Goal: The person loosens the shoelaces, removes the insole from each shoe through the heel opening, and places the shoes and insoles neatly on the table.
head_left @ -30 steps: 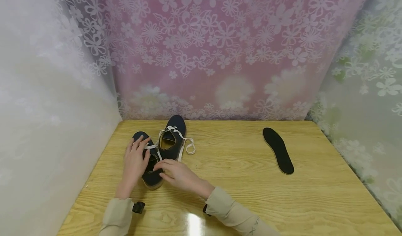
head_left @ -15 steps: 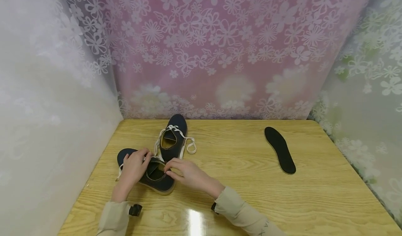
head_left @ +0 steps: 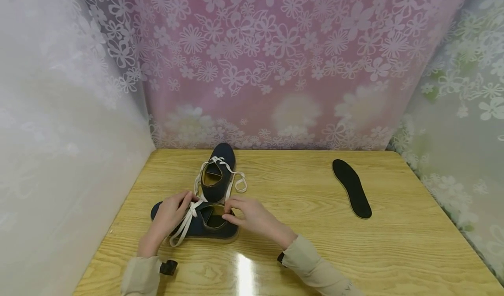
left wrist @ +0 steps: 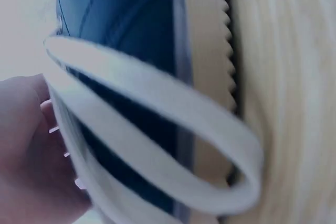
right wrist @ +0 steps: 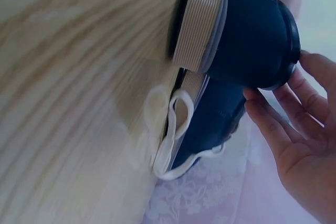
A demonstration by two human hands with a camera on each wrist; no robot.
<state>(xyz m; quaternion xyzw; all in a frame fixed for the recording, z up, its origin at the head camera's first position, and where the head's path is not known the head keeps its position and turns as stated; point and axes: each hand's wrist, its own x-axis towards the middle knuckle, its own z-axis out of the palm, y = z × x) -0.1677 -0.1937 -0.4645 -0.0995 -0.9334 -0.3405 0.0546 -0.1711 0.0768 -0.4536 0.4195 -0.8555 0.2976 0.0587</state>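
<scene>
A dark navy lace-up shoe [head_left: 210, 231] lies sideways at the front left of the table, toe to the left and heel to the right. Across its toe part my left hand [head_left: 169, 213] grips it, fingers bent over the far side. The white laces [left wrist: 152, 93] hang in a loop down the shoe's near side in the left wrist view. At the heel, my right hand [head_left: 252, 217] pinches the collar rim; thumb and fingers meet the heel edge [right wrist: 294, 51] in the right wrist view. Inside the opening, the dark tongue and a tan lining show.
Directly behind stands the matching shoe [head_left: 224, 154], toe away, its laces [head_left: 240, 184] loose on the right. A black insole [head_left: 351, 189] lies on the right of the wooden table [head_left: 291, 186]. Floral curtains [head_left: 252, 68] enclose the back and both sides.
The near shoe has turned from toe-away to lying sideways, its heel swinging right. My right hand moved right with the heel, while the left stayed over the toe part.
</scene>
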